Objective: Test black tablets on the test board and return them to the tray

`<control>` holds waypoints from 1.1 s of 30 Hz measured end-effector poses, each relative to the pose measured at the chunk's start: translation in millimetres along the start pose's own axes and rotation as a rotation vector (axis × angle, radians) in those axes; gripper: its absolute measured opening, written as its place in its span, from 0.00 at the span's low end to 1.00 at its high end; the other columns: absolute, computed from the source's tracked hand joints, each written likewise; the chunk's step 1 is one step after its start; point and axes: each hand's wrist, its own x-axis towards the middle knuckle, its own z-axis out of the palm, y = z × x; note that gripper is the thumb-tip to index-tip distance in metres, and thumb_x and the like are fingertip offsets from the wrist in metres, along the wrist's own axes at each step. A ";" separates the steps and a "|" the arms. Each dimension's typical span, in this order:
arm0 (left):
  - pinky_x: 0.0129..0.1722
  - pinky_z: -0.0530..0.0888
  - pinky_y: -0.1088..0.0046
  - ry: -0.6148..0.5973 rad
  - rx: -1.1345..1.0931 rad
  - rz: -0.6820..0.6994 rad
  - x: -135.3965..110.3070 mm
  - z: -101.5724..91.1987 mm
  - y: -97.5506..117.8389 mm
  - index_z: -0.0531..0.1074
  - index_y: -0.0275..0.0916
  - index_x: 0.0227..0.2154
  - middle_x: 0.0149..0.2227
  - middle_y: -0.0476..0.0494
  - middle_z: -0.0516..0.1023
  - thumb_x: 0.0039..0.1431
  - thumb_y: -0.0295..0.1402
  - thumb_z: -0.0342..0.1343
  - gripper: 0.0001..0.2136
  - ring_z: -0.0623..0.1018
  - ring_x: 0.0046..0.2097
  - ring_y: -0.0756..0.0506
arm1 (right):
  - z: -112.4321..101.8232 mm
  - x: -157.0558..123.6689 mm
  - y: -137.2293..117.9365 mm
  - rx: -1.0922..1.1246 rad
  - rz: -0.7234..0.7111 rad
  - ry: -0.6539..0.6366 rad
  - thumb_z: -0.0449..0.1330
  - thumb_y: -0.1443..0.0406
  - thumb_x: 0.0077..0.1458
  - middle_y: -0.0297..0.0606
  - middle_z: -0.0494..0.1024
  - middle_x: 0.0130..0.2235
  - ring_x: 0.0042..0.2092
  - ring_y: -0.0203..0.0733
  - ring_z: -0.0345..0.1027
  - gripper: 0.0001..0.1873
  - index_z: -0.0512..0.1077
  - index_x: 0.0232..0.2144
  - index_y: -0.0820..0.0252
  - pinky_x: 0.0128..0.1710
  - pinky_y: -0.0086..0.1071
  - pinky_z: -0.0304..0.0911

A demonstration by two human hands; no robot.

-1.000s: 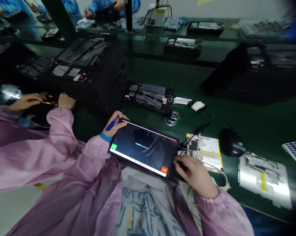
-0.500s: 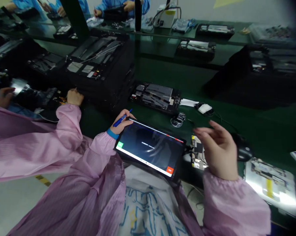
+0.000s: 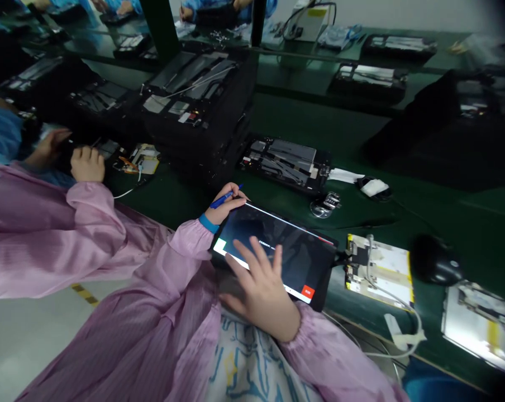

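Observation:
A black tablet (image 3: 305,254) with a lit screen is tilted up at the bench's near edge. My left hand (image 3: 224,210) closes on its upper left corner, thumb on the frame. A blue pen (image 3: 221,200) lies across the fingers of that same hand. Over the lower middle of the screen is my right hand (image 3: 264,293), holding nothing, with fingers spread. Whether those fingers touch the glass I cannot tell. At the tablet's right side, a cable leads toward a circuit board on a metal plate (image 3: 389,262).
An opened tablet chassis (image 3: 286,162) lies behind, near a ring-shaped metal piece (image 3: 324,205). A black mouse (image 3: 437,261) and a silver plate (image 3: 479,329) are at right. Tall stacks of black units (image 3: 202,111) stand behind. A co-worker's hand (image 3: 87,163) works at left.
My right hand has moved left from above the circuit board to over the tablet screen, fingers spreading. My left hand keeps the tablet and pen. The co-worker's hand has shifted left.

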 end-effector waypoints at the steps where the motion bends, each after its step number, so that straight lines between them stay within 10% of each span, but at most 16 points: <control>1: 0.38 0.68 0.70 0.006 0.005 -0.008 0.2 -0.1 0.2 0.56 0.40 0.30 0.32 0.51 0.75 0.47 0.34 0.64 0.18 0.74 0.34 0.49 | -6.4 -8.3 7.4 -0.021 0.051 0.055 0.59 0.52 0.54 0.50 0.60 0.62 0.66 0.63 0.41 0.33 0.59 0.59 0.57 0.60 0.68 0.28; 10: 0.38 0.66 0.70 0.043 0.058 -0.051 3.0 0.7 4.9 0.56 0.39 0.29 0.31 0.52 0.75 0.46 0.30 0.61 0.16 0.74 0.34 0.49 | -11.8 -84.4 52.6 -0.250 0.326 0.253 0.60 0.51 0.53 0.54 0.63 0.57 0.63 0.65 0.49 0.28 0.66 0.51 0.60 0.58 0.68 0.39; 25: 0.37 0.67 0.71 0.050 0.074 -0.044 5.3 0.9 5.2 0.57 0.39 0.29 0.31 0.51 0.76 0.45 0.31 0.62 0.16 0.74 0.32 0.50 | -12.7 -77.4 45.2 -0.312 0.224 0.116 0.61 0.64 0.55 0.41 0.64 0.58 0.64 0.62 0.46 0.19 0.70 0.49 0.46 0.58 0.72 0.36; 33: 0.34 0.66 0.73 0.091 0.052 -0.070 3.4 3.6 8.1 0.57 0.40 0.29 0.30 0.51 0.76 0.49 0.33 0.61 0.15 0.73 0.30 0.50 | -16.2 -88.5 66.4 -0.033 0.261 0.333 0.66 0.55 0.49 0.56 0.44 0.66 0.66 0.66 0.42 0.50 0.44 0.65 0.55 0.56 0.70 0.50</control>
